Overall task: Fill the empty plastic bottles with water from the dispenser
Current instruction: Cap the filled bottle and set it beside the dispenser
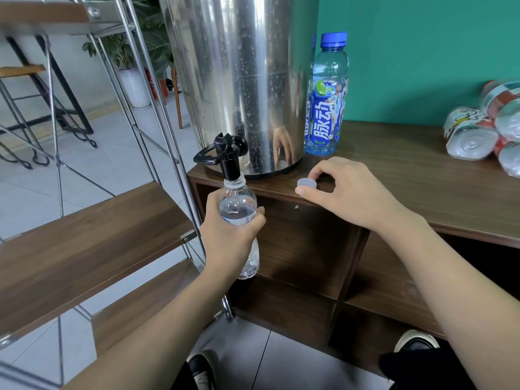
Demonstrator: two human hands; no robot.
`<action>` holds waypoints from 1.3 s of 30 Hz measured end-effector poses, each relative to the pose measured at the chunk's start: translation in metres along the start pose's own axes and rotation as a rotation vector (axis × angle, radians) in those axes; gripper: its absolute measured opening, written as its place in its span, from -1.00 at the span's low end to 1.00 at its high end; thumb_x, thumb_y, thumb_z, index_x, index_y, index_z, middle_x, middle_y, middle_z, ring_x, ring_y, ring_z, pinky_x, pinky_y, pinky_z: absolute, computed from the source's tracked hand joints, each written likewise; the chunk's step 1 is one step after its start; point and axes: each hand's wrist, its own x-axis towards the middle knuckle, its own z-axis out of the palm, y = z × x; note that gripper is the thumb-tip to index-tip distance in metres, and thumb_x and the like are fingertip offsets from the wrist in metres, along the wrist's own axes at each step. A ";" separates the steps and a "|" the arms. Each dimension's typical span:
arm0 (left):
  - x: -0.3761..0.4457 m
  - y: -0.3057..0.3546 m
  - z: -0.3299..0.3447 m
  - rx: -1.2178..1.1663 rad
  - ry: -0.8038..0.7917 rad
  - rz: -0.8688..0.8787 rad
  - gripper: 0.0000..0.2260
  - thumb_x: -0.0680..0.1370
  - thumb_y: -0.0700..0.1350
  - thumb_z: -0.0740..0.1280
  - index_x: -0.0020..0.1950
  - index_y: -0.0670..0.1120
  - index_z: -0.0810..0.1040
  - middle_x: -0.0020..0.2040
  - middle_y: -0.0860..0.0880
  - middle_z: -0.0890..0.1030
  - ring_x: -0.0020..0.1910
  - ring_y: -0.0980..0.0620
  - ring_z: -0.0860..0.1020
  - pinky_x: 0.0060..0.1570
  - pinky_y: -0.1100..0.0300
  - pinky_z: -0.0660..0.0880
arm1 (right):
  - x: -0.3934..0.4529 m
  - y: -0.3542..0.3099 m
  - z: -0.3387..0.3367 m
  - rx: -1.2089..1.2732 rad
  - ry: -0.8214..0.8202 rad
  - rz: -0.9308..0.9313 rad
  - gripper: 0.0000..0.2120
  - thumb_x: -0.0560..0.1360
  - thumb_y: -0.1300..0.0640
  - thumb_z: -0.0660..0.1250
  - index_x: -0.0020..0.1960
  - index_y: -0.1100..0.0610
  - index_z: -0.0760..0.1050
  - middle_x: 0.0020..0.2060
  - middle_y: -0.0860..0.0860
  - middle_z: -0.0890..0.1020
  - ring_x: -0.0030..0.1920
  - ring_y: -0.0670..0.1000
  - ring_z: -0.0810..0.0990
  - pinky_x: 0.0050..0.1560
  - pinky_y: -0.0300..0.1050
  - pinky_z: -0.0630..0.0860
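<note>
A tall steel water dispenser (242,74) stands on the left end of a wooden cabinet top (422,181), its black tap (225,154) hanging over the front edge. My left hand (229,235) grips a clear plastic bottle (239,205) upright, its open mouth right under the tap spout. My right hand (346,190) rests on the cabinet top with thumb and fingers curled around a small pale bottle cap (307,183) lying on the wood.
A blue-capped labelled bottle (326,108) stands just right of the dispenser. Several bottles (484,128) lie stacked on their sides at the cabinet's right end. A metal shelf rack with wooden boards (92,237) stands close on the left. Open cubbies (306,243) sit under the top.
</note>
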 end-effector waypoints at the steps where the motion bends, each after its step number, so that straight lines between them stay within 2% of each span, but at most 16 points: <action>1: 0.000 0.000 0.000 -0.002 0.001 0.000 -0.50 0.40 -0.13 0.64 0.24 0.05 0.50 0.02 0.16 0.64 -0.03 0.32 0.61 -0.09 0.54 0.43 | 0.000 0.000 0.000 0.004 0.001 -0.002 -0.67 0.47 -0.33 0.34 -0.02 -0.08 0.54 0.00 -0.12 0.59 0.06 -0.08 0.52 0.15 0.03 0.51; 11: 0.001 -0.001 0.000 -0.003 0.001 -0.006 -0.47 0.40 -0.10 0.65 0.28 0.02 0.51 0.07 0.11 0.65 0.01 0.24 0.62 -0.08 0.53 0.45 | -0.001 0.002 0.001 0.016 0.001 -0.011 -0.67 0.42 -0.38 0.34 -0.05 -0.14 0.53 -0.01 -0.18 0.59 0.06 -0.11 0.53 0.16 0.04 0.51; 23: 0.001 -0.002 0.001 -0.007 0.005 0.001 -0.48 0.40 -0.09 0.64 0.27 0.03 0.51 0.08 0.10 0.65 0.03 0.18 0.64 -0.06 0.50 0.46 | -0.002 0.000 -0.001 0.021 0.001 -0.008 -0.70 0.45 -0.32 0.39 -0.04 -0.12 0.56 0.00 -0.17 0.60 0.05 -0.11 0.53 0.15 0.01 0.51; 33: 0.001 -0.003 0.000 -0.011 0.011 0.007 -0.52 0.40 -0.10 0.64 0.22 0.06 0.51 0.03 0.13 0.66 0.00 0.20 0.64 -0.03 0.46 0.48 | -0.002 -0.001 0.000 0.027 0.011 -0.011 -0.70 0.43 -0.33 0.39 -0.05 -0.12 0.55 -0.01 -0.16 0.60 0.04 -0.11 0.54 0.16 0.00 0.49; 39: 0.000 -0.001 0.000 -0.011 0.014 0.005 -0.53 0.40 -0.10 0.64 0.18 0.10 0.50 0.00 0.16 0.66 -0.02 0.23 0.64 -0.05 0.48 0.46 | -0.001 0.000 0.001 0.021 0.009 -0.012 -0.62 0.39 -0.41 0.31 -0.05 -0.13 0.54 -0.01 -0.16 0.60 0.05 -0.10 0.54 0.17 0.06 0.51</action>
